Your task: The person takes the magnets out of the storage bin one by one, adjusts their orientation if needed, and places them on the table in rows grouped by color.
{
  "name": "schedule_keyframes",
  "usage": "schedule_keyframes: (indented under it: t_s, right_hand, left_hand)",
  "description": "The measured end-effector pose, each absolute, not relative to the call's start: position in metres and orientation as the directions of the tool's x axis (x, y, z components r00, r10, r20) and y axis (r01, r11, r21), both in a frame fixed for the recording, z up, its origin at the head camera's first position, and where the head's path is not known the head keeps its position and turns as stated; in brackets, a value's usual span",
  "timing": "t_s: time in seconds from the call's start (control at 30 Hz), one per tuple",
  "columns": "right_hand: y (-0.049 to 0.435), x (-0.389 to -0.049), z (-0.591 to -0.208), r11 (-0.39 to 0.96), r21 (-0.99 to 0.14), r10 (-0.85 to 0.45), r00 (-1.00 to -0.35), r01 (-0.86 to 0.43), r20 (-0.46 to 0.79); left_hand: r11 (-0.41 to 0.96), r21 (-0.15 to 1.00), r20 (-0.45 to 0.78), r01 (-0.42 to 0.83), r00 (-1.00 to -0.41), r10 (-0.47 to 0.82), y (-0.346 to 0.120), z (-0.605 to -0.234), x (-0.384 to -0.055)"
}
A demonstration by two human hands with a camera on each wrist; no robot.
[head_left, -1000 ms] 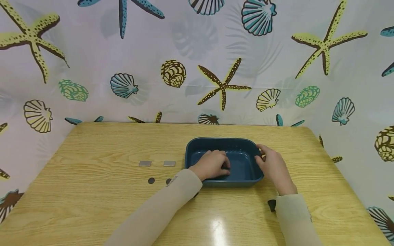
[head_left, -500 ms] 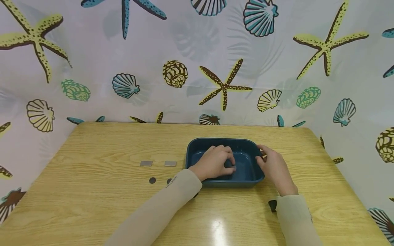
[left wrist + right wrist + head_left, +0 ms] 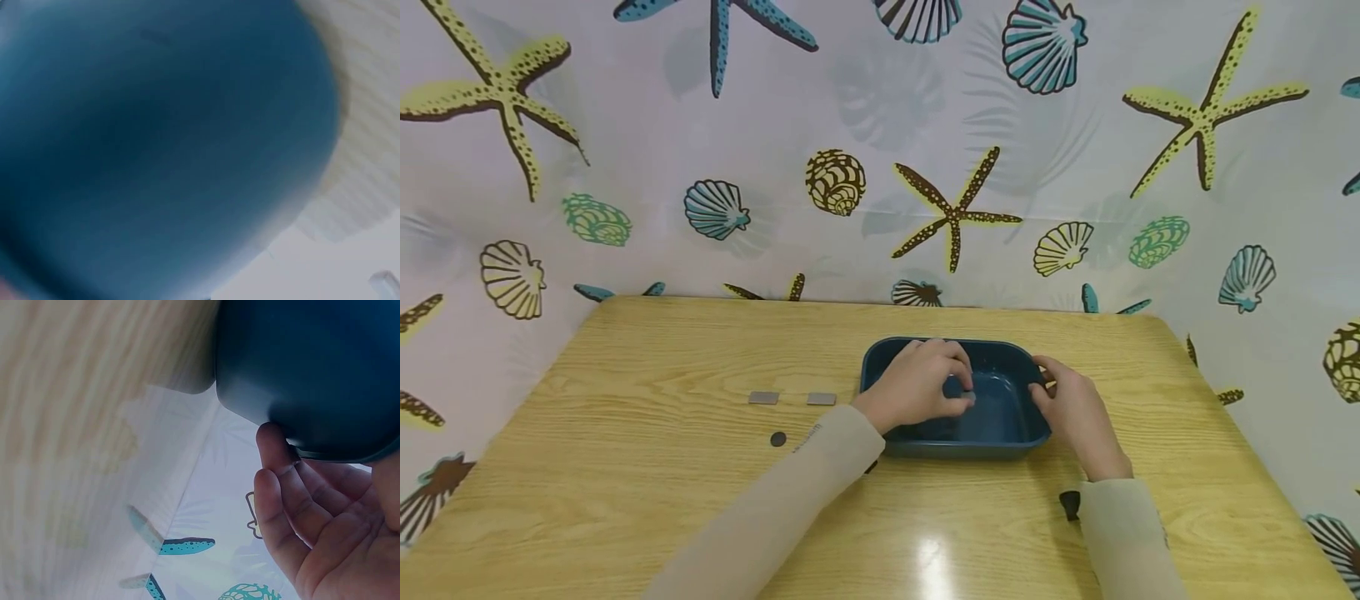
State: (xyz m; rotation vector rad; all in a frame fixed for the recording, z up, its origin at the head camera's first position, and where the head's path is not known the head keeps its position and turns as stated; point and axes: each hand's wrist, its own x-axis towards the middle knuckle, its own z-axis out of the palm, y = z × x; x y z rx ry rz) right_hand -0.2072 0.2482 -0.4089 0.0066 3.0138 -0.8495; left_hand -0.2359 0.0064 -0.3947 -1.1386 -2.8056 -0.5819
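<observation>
A dark blue rectangular tub [image 3: 970, 451] stands on the wooden table. My left hand [image 3: 917, 385] reaches over its left side and pinches a small grey piece [image 3: 969, 397] between thumb and fingers inside the tub. Most of that piece is hidden by the fingers. At the tub's right end, my right hand [image 3: 1073, 408] grips the rim. In the right wrist view, the right fingers [image 3: 275, 447] lie against the outer wall of the tub [image 3: 300, 369]. The blurred blue tub wall [image 3: 156, 144] fills most of the left wrist view.
Two flat grey rectangles [image 3: 763, 398] lie in a row left of the tub, with a dark round disc [image 3: 778, 439] in front of them. A cloth with starfish and shells [image 3: 953, 215] hangs behind the table [image 3: 685, 358].
My left hand has risen slightly within the tub, and the grey piece now shows at its fingertips. The left sleeve now covers the second dark disc. My right hand keeps its grip.
</observation>
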Motion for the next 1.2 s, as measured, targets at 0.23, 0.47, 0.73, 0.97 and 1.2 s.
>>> schedule_keyframes:
  t_s: [0.23,0.47,0.73,0.97,1.2]
  right_hand:
    - [0.248,-0.207,-0.409,0.854,-0.52,0.005,-1.0,0.015,-0.02]
    - [0.248,-0.206,-0.409,0.855,-0.519,0.001,-1.0,0.015,-0.028]
    - [0.247,-0.206,-0.409,0.855,-0.519,0.004,-0.999,0.024,-0.04]
    - [0.246,-0.205,-0.407,0.856,-0.517,0.003,-0.999,0.023,-0.039]
    - [0.245,-0.204,-0.406,0.856,-0.517,0.002,-0.999,0.019,-0.034]
  left_hand:
    - [0.658,0.32,0.214,0.681,-0.729,0.65,-0.005,-0.383,-0.236]
    - [0.665,0.325,0.245,0.673,-0.739,0.628,-0.02,-0.377,-0.238]
    - [0.693,0.328,0.252,0.642,-0.766,0.591,-0.041,-0.369,-0.237]
    - [0.728,0.311,0.28,0.611,-0.791,0.544,-0.063,-0.366,-0.237]
    - [0.748,0.322,0.321,0.58,-0.81,0.49,-0.086,-0.362,-0.236]
